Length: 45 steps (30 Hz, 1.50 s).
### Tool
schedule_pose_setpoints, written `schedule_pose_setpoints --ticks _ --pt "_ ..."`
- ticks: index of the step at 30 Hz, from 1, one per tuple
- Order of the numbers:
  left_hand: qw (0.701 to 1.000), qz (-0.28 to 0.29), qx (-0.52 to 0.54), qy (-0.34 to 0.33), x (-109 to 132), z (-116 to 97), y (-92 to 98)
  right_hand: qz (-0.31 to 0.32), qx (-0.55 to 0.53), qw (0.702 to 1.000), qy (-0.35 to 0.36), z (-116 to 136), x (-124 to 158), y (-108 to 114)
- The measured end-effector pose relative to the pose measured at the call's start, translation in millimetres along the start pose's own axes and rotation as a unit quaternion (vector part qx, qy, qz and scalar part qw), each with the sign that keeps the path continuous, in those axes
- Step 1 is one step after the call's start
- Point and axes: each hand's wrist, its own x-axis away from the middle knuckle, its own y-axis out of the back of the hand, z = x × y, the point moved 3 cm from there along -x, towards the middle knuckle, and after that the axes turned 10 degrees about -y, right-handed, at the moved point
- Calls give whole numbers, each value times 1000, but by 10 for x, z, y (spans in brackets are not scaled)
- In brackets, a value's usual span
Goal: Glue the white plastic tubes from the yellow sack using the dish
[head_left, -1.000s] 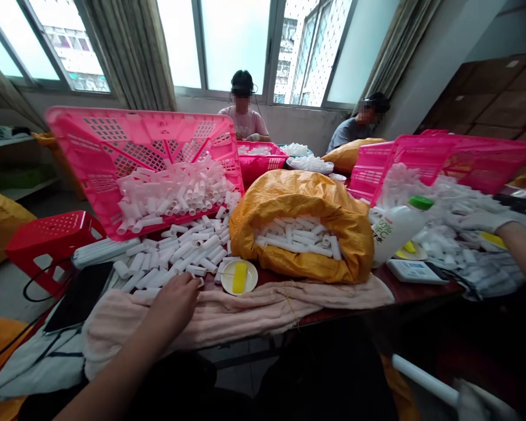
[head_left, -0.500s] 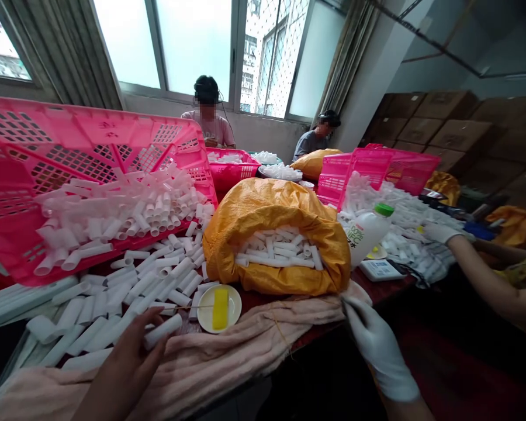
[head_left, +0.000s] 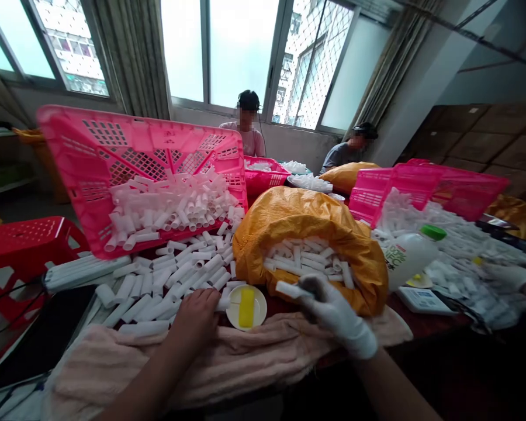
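Note:
My bare left hand (head_left: 197, 316) rests palm down at the near edge of a spread of short white plastic tubes (head_left: 175, 286), fingers curled; what lies under them is hidden. Just right of it, a white dish (head_left: 260, 304) holds a yellow pad (head_left: 246, 307), and a thin stick partly shows at the dish's left side. My right hand (head_left: 328, 307), in a white glove with dark patches at the fingers, is closed on one white tube (head_left: 293, 290). That tube lies nearly level in front of an orange woven sack (head_left: 307, 204), whose open mouth shows many more tubes.
A tilted pink basket (head_left: 158, 140) spills tubes at the left. Along the front edge lies a pink towel (head_left: 245, 356). A green-capped bottle (head_left: 412, 257) and a white box-like device (head_left: 425, 300) stand right of the sack. A co-worker's gloved hand (head_left: 508, 276) is at far right.
My right hand has moved up and left to the sack's front, now with a tube in it. The tube and stick in my left hand's fingers no longer show there. The view has turned left.

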Motion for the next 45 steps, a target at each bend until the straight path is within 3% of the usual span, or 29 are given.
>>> schedule_pose_setpoints --ticks 2,5,10,14,19,25,29,33,37,42,45 --pt "999 25 -28 22 -57 42 -95 66 -65 996 3 -67 4 -330" --pt "999 45 -29 7 -81 73 -184 86 -49 995 33 -125 -133 -631" --pt "1000 25 16 -5 -74 43 -226 66 59 985 151 -92 -342 -743" --pt "999 25 24 9 -61 13 -273 57 54 986 149 -114 -377 -834" --pt "998 50 17 29 -48 -8 -276 92 75 975 188 -44 -273 -863" --pt "997 69 19 40 -41 -15 -271 22 151 960 236 -121 -199 -827" --pt "998 51 19 32 -26 -11 -283 70 193 933 296 -155 -132 -831" --pt "999 36 16 17 -31 -11 -289 38 178 939 291 -172 -93 -791" --pt "999 33 13 14 -37 -14 -279 73 190 923 326 -198 -21 -807" --pt "999 36 8 16 -35 -21 -270 51 205 935 285 -172 0 -777" --pt "999 43 5 22 -37 -27 -269 76 268 906 318 -63 59 -792"
